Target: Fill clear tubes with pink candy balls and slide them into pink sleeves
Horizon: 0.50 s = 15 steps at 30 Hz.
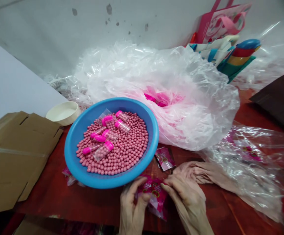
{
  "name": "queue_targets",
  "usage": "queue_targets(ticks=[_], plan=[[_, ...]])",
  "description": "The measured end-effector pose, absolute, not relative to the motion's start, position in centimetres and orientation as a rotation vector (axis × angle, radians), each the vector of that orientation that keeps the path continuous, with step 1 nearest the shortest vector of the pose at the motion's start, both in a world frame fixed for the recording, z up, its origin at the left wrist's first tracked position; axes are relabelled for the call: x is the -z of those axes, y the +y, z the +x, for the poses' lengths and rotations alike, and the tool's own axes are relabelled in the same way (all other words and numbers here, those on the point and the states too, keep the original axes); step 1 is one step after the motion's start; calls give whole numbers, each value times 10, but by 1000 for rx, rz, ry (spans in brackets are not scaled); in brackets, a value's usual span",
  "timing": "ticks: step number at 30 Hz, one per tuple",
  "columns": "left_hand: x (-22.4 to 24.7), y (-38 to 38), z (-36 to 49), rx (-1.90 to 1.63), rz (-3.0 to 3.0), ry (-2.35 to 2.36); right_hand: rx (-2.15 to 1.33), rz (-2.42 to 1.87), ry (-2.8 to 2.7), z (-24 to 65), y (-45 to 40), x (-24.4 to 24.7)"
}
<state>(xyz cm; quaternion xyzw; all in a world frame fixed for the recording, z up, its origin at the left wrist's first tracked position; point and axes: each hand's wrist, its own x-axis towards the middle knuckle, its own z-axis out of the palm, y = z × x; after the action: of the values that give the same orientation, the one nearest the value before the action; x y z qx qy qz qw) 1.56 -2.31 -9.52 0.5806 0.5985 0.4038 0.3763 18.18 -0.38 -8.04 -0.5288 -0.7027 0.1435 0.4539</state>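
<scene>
My left hand (132, 205) and my right hand (187, 202) pinch opposite edges of a pink printed foil packet (154, 195) at the front of the table. Just above my right hand, a second pink packet (165, 159) lies flat. To the left, a blue plastic basin (73, 156) holds a heap of pink beads (122, 156). Several small clear tubes with bright pink caps (110, 122) rest on the beads. Each tube appears to contain pink beads.
A red cover (46, 192) spreads over the table. A large clear plastic bag (193, 98) with pink contents lies behind the basin. Flattened cardboard (14, 156) and a white bowl (63, 113) are left; crumpled clear plastic (251, 166) is right.
</scene>
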Motion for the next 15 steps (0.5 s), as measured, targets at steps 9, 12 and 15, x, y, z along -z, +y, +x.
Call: queue_targets(ticks=[9,12,15], plan=[[62,-12,47,-1225,1136,1260,-807,-1464,-1554,193,-22,70],[52,-12,56,-1379,1003,1163,-1002,-1534,-1348,191,-27,65],[39,-8,62,-1481,927,1050,-1054,-1243,-1408,186,-24,54]])
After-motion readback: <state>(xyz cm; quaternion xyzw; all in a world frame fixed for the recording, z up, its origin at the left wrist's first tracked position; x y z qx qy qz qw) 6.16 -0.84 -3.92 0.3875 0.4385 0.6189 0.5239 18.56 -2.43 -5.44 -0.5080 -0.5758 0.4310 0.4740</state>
